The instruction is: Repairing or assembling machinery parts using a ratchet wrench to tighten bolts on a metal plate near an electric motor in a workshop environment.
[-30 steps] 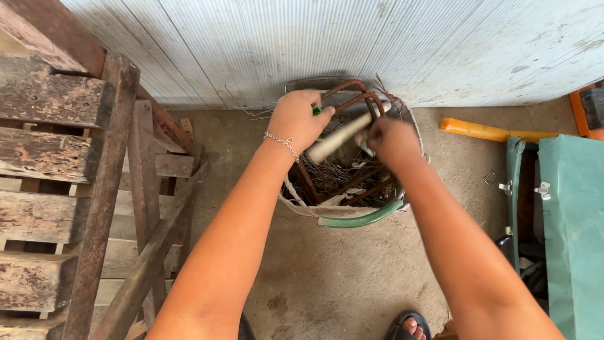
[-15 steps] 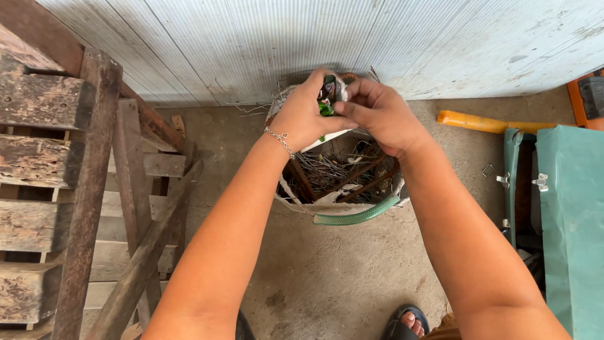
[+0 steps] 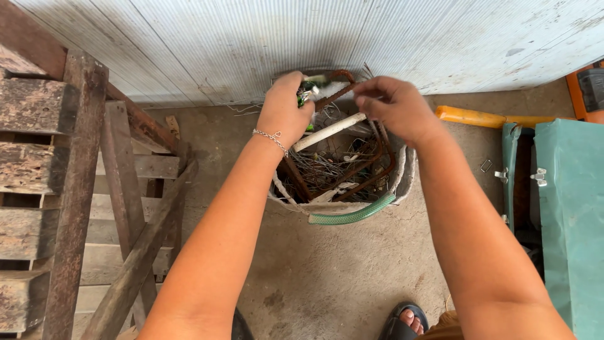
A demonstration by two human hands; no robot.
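A small green-and-silver piece (image 3: 306, 96) sits clenched in the left hand (image 3: 284, 112) above the bucket (image 3: 402, 179) — a pale tube (image 3: 328, 131) slants just beneath, over rusty bent rods (image 3: 371, 167).

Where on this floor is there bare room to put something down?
The concrete floor is bare between the bucket, the wooden pallets and the sandalled foot. Crowded: the bucket, full of wire and rusty rods, both hands above it; the green metal box fills the right.

Scrap-strewn work yard: pallets (image 3: 56, 189), corrugated wall (image 3: 251, 38)
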